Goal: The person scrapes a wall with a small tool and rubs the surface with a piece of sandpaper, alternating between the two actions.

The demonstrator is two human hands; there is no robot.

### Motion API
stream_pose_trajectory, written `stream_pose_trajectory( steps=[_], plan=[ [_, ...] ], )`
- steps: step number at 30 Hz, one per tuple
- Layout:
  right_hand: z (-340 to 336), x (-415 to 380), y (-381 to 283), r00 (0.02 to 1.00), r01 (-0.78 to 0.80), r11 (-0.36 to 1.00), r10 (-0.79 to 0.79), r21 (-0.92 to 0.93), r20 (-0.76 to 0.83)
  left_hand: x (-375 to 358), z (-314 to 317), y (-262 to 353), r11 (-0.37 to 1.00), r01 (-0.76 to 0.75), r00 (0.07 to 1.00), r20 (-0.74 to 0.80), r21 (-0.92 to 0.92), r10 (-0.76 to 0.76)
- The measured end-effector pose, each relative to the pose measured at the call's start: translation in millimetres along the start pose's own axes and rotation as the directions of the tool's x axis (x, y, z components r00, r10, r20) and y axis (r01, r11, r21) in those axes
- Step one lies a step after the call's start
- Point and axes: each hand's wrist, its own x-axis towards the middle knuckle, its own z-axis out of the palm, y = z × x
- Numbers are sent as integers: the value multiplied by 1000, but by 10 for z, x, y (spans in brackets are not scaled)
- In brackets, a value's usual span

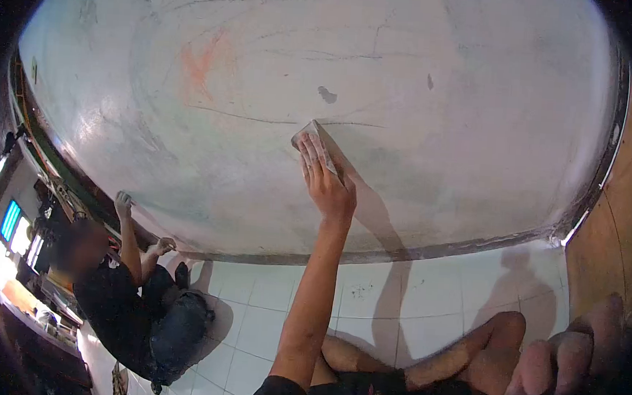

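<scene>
My left hand (329, 187) presses a folded grey sheet of sandpaper (308, 130) flat against the pale wall (443, 133), fingers stretched over it. Dust whitens those fingers. Under and around the sheet runs a thin dark scribbled line, with a grey patch (327, 95) just above it. My right hand (566, 365) is very near the camera at the lower right, dim and blurred. Its fingers are partly spread and nothing shows in them; the rest is cut off by the frame.
A co-worker (111, 293) in dark clothes sits at the left, with a hand (123, 204) at the wall. Dark skirting (443, 250) separates the wall from the white tiled floor (249, 338). My bent legs (466, 351) are below. A brown panel (606, 244) stands at the right.
</scene>
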Motion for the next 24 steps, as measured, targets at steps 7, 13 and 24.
stream_pose_trajectory(
  steps=[7, 13, 24],
  plan=[
    [402, 225, -373, 970, -82, 737, -94, -671, -222, 7, -20, 6, 1000, -1, 1000, -14, -15, 1],
    [431, 495, -780, 964, 258, -959, 263, 113, 33, 12, -34, 27, 1000, 24, 1000, -19, -10, -24],
    [472, 484, -1047, 892, 437, -835, 449, 335, -44, 14, -65, 46, 999, 43, 999, -11, -6, -43]
  ],
)
